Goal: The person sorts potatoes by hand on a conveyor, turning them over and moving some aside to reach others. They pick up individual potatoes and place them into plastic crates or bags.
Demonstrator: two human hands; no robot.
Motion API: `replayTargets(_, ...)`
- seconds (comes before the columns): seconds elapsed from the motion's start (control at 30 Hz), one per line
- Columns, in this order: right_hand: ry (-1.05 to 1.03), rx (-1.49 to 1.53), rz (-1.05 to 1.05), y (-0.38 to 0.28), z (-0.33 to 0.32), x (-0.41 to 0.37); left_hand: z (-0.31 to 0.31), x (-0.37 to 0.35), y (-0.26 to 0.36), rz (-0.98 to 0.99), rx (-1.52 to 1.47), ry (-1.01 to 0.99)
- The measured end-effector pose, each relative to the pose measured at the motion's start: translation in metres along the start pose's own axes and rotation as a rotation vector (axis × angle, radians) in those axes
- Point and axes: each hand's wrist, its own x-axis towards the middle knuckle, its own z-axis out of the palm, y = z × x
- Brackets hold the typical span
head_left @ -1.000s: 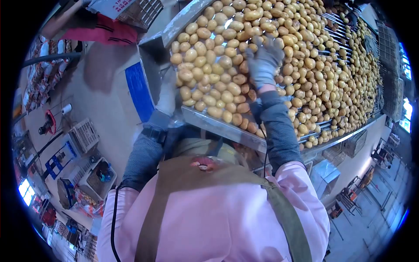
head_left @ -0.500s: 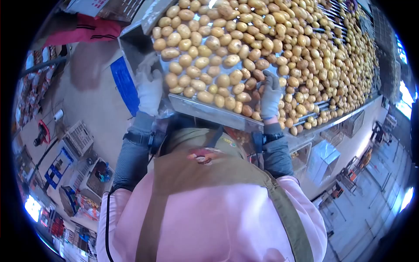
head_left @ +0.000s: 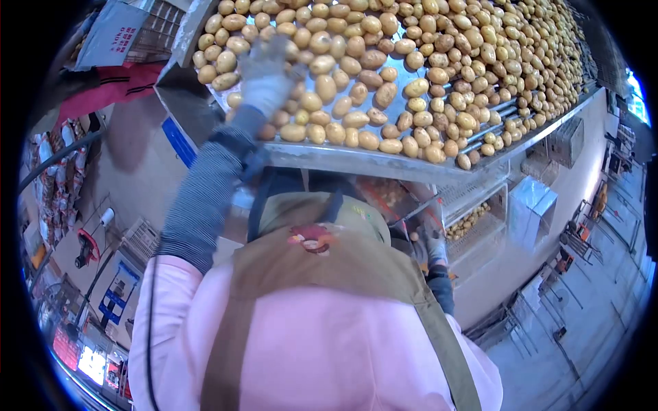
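Many yellow potatoes [head_left: 356, 120] lie on a metal sorting table [head_left: 329, 152] in front of me. My left hand [head_left: 266, 81], in a grey-white glove, reaches over the potatoes at the table's left part. Its fingers look stretched out and apart, though motion blurs them. My right hand [head_left: 434, 246], also gloved, is low beside my body, under the table's front edge. It is near a red-edged container [head_left: 394, 195] with small round items inside. The fingers of that hand are partly hidden, and whether they hold anything does not show.
Rollers [head_left: 504, 113] show between potatoes on the right. Below the table are a crate of potatoes [head_left: 469, 220] and a plastic-wrapped box [head_left: 533, 209]. A blue strip [head_left: 178, 140] hangs at the table's left. A person's pink sleeve [head_left: 106, 89] is at upper left.
My left hand has moved from the table's left corner up and right over the potatoes. My right hand has left the potatoes and dropped below the table edge. The view has shifted.
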Motion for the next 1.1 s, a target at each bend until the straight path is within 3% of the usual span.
replayTargets(0.03, 0.232, 0.136, 0.172, -0.015, 0.008, 0.002, 0.062, -0.002, -0.003, 0.187, 0.140, 0.241)
replayTargets(0.07, 0.333, 0.162, 0.052, -0.066, 0.017, 0.000, 0.059, -0.033, 0.021, 0.188, -0.058, 0.292)
replayTargets(0.1, 0.430, 0.176, -0.074, -0.126, 0.025, -0.005, 0.057, -0.050, 0.039, 0.058, -0.146, -0.163)
replayTargets(0.13, 0.521, 0.177, -0.198, -0.187, 0.034, -0.010, 0.072, -0.075, 0.043, 0.308, 0.041, 0.050)
replayTargets(0.2, 0.442, 0.221, -0.487, -0.301, 0.060, -0.031, 0.062, -0.118, 0.043, 0.357, -0.216, 0.092)
replayTargets(0.27, 0.124, 0.141, -0.755, -0.393, 0.091, -0.043, 0.056, -0.124, 0.021, 0.462, -0.301, 0.061)
replayTargets(0.37, -0.004, -0.352, -1.260, -0.454, 0.189, -0.028, 0.043, -0.132, -0.033, -0.034, -0.812, 0.057)
replayTargets(0.4, -0.057, -0.560, -1.382, -0.462, 0.205, -0.027, 0.033, -0.129, -0.050, -0.248, -0.875, 0.238)
replayTargets(0.43, 0.026, -0.778, -1.387, -0.472, 0.213, -0.016, 0.006, -0.125, -0.069, -0.382, -1.002, 0.288)
replayTargets(0.47, 0.112, -0.994, -1.380, -0.483, 0.221, -0.005, -0.011, -0.117, -0.089, -0.452, -0.881, 0.351)
replayTargets(0.53, 0.243, -0.831, -1.407, -0.490, 0.211, 0.045, 0.025, -0.118, -0.141, -0.466, -0.857, 0.405)
replayTargets(0.57, 0.431, -0.930, -1.368, -0.508, 0.204, 0.050, 0.021, -0.120, -0.135, -0.412, -0.814, 0.340)
replayTargets(0.6, 0.419, -0.768, -1.300, -0.518, 0.197, 0.069, 0.014, -0.124, -0.118, -0.353, -0.770, 0.275)
replayTargets(0.67, 0.427, -0.600, -1.408, -0.567, 0.192, 0.099, 0.020, -0.125, -0.098, -0.230, -0.657, 0.144)
replayTargets(0.8, 0.084, -0.439, -1.566, -0.693, 0.230, 0.103, 0.051, -0.127, -0.096, -0.422, -0.840, 0.209)
replayTargets(0.83, 0.078, -0.580, -1.547, -0.698, 0.248, 0.101, 0.051, -0.129, -0.101, -0.485, -0.910, 0.209)
replayTargets(0.87, 0.075, -0.719, -1.520, -0.700, 0.261, 0.098, 0.050, -0.132, -0.110, -0.454, -0.763, 0.231)
replayTargets(0.97, 0.226, -0.557, -1.590, -0.627, 0.243, 0.097, 0.023, -0.121, -0.127, -0.274, -0.303, 0.375)
replayTargets(1.03, 0.273, -0.425, -1.528, -0.568, 0.206, 0.089, 0.005, -0.095, -0.132, -0.185, -0.413, 0.443)
replayTargets(1.1, 0.413, -0.512, -1.496, -0.520, 0.169, 0.083, -0.016, -0.063, -0.123, -0.170, -0.530, 0.428)
